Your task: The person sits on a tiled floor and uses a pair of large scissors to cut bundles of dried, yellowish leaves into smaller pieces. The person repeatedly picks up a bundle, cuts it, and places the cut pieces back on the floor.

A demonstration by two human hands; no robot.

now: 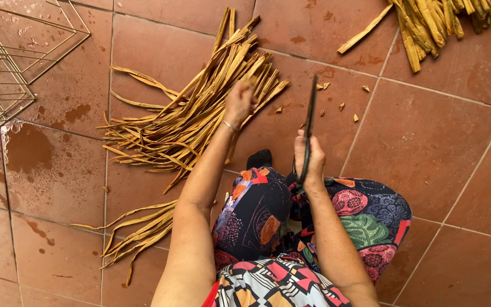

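My left hand (pixel 238 103) reaches forward and closes on the ends of tan dried strips in a big loose pile (pixel 191 116) on the terracotta tile floor. My right hand (pixel 308 160) grips the handle of a dark knife (pixel 310 116), its long blade pointing away from me, edge-on to the camera. The blade stands to the right of the pile, apart from it. My legs, in colourful patterned cloth (pixel 313 216), lie below both hands.
A smaller bunch of strips (pixel 140 230) lies at my left. Another heap of thicker strips (pixel 439 25) sits top right. A wire frame (pixel 7 68) rests top left. Small cut chips (pixel 342 105) dot the tiles near the blade. Wet stains mark the floor.
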